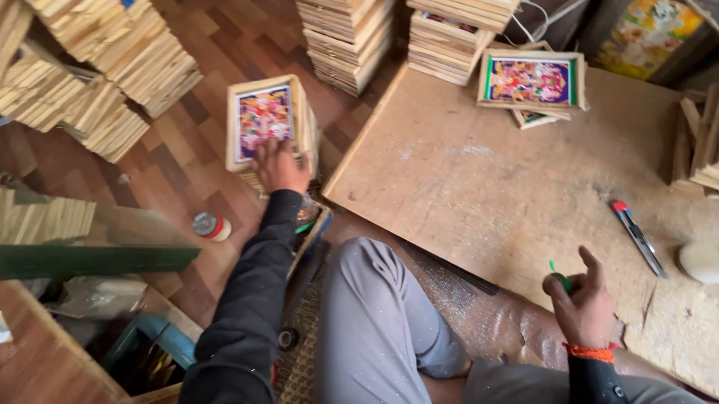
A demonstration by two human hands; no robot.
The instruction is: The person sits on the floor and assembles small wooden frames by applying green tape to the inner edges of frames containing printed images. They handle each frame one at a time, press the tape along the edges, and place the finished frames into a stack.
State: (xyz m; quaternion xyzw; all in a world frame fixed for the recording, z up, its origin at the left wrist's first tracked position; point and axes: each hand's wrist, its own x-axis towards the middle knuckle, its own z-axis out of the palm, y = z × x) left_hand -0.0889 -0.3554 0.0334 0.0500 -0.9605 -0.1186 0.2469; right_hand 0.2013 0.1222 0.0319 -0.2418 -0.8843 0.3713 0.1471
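Observation:
My left hand (281, 166) reaches out to the left and rests on the near edge of a wooden-framed colourful picture (263, 119) that tops a short stack on the floor. My right hand (582, 298) hovers over the near edge of a plywood board (471, 190) and pinches a small green object (560, 276) between thumb and fingers. A red-and-black utility knife (636, 237) lies on the board just right of that hand. My grey-trousered knee (371, 305) is bent between the two hands.
Stacks of wooden frames (345, 31) stand behind the board, and more piles (92, 68) fill the left. Two framed pictures (530, 80) lie at the board's far edge. A small round tin (210, 226) sits on the floor. A white object (708, 261) lies at the right.

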